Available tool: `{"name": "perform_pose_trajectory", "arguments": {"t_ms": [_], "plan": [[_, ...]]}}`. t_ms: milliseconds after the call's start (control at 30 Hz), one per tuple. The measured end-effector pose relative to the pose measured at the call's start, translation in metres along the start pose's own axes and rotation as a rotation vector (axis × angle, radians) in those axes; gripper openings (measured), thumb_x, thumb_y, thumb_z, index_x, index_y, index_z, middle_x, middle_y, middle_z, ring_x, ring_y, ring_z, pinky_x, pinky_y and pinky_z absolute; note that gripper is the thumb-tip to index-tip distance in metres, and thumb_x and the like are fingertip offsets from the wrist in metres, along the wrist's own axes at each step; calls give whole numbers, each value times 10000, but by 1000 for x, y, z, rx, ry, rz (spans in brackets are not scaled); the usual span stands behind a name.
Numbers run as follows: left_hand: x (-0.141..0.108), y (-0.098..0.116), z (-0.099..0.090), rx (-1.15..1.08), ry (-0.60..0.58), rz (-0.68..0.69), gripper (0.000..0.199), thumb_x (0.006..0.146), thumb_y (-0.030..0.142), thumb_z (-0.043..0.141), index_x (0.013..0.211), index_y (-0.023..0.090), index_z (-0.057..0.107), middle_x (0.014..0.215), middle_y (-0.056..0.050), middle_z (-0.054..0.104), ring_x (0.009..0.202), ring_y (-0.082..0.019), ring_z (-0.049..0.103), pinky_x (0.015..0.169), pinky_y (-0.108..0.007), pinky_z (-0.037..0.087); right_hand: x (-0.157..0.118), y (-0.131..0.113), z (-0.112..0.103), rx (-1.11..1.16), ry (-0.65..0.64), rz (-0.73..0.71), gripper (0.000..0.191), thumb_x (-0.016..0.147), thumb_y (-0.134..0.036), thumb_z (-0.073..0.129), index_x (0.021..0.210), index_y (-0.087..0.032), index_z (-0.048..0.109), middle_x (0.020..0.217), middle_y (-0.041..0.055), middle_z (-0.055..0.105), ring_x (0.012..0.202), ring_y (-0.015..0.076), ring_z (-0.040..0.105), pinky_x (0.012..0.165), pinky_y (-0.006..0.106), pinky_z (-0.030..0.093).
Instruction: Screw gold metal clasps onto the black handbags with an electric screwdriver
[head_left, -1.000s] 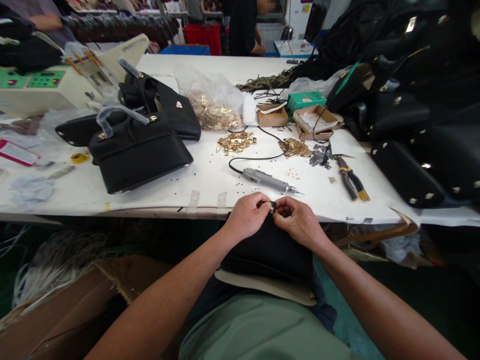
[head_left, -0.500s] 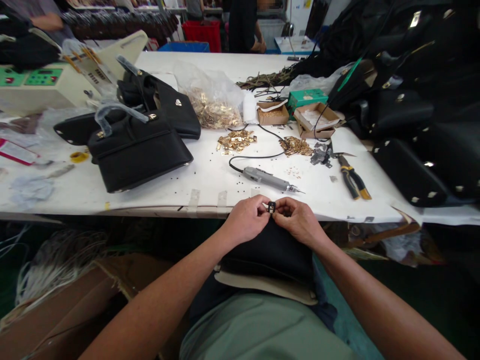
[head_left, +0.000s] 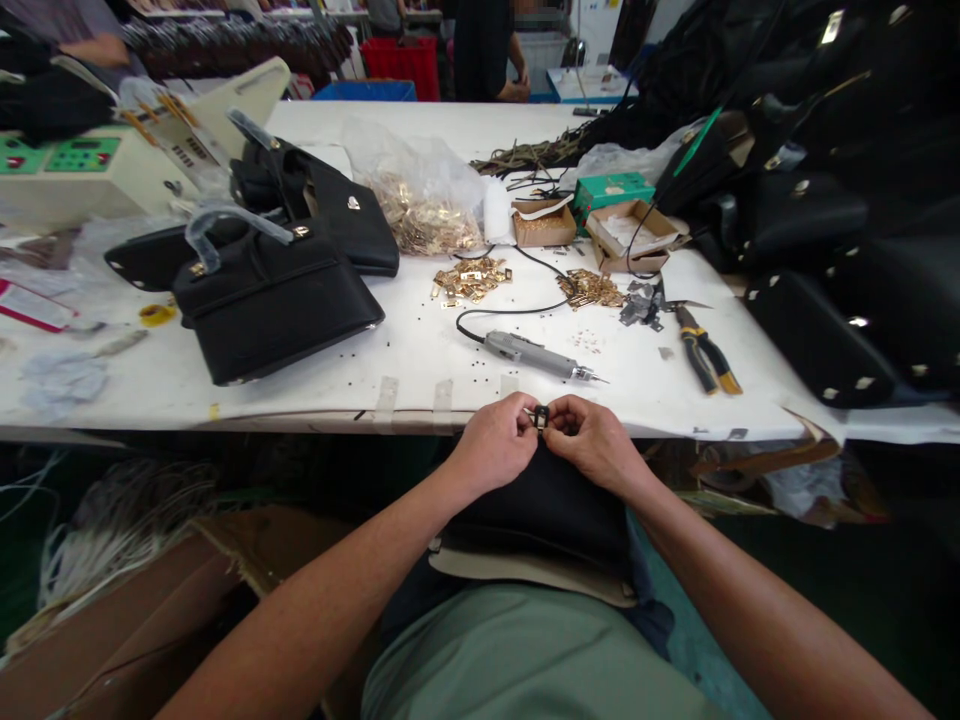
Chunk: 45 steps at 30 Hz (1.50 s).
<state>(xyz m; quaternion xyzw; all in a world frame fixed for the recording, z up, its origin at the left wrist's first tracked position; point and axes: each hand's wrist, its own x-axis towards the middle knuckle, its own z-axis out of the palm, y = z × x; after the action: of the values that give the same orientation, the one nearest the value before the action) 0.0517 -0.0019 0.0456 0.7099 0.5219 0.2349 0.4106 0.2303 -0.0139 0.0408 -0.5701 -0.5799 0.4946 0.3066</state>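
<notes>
A small black tab with a gold metal piece [head_left: 541, 420] is pinched between my two hands at the table's front edge. My left hand [head_left: 499, 440] grips it from the left, and my right hand [head_left: 589, 438] holds its right side. Below them a black leather bag [head_left: 540, 510] lies on my lap, its pale flap edge toward me. Just beyond my hands a grey electric screwdriver [head_left: 532, 354] rests on the white table [head_left: 420, 345]. Gold metal plates are heaped in two piles, one at the left [head_left: 472, 280] and one at the right [head_left: 592, 288].
Finished-looking black bags [head_left: 277, 300] stand at the left, and more black bags [head_left: 817, 330] are stacked at the right. Pliers [head_left: 705, 350] lie right of the screwdriver. Behind are a plastic bag of gold parts [head_left: 427, 210] and small boxes [head_left: 544, 225]. A person [head_left: 484, 50] stands beyond the table.
Both hands stay at the tab with only slight finger movement. The gold piece shows at a slightly different angle. The whole view has shifted a little.
</notes>
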Motion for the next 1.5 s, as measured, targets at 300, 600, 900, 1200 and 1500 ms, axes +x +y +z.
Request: {"name": "perform_pose_trajectory", "arguments": {"t_ms": [300,600,900,1200,1500], "plan": [[5,-6,-2,-123,-68,-31,207,813,139,601,999,192,675,786,-3,739,673,-148,662,617,-237,457,1,4,-5,52,-84,8,183,766,-233,677,938,-172,672,820,9,699,741,157,623,661,261,442],[7,-9,-8,-135,-133,-70,265,796,123,606,1034,167,713,782,-5,746,686,-151,663,638,-243,455,2,8,0,26,-78,32,207,763,-284,729,924,-179,651,773,-17,647,688,137,561,626,256,399],[8,-15,-8,-183,-150,-86,259,800,147,627,1044,159,712,774,-1,749,683,-149,668,651,-243,469,4,5,-5,97,-104,50,226,868,-389,633,834,-170,682,747,5,668,703,148,561,652,274,387],[4,-7,-10,-61,-101,-19,193,801,129,592,933,174,726,805,-13,755,734,-169,688,674,-260,466,9,1,2,-71,-11,60,381,896,-485,625,672,-180,663,628,-2,636,581,131,505,564,272,341],[4,-15,-10,-141,-124,-76,298,793,132,599,1061,175,722,745,4,731,639,-147,637,593,-247,421,13,3,0,113,-46,34,289,856,-456,706,889,-170,724,741,19,700,691,162,627,665,275,464]]}}
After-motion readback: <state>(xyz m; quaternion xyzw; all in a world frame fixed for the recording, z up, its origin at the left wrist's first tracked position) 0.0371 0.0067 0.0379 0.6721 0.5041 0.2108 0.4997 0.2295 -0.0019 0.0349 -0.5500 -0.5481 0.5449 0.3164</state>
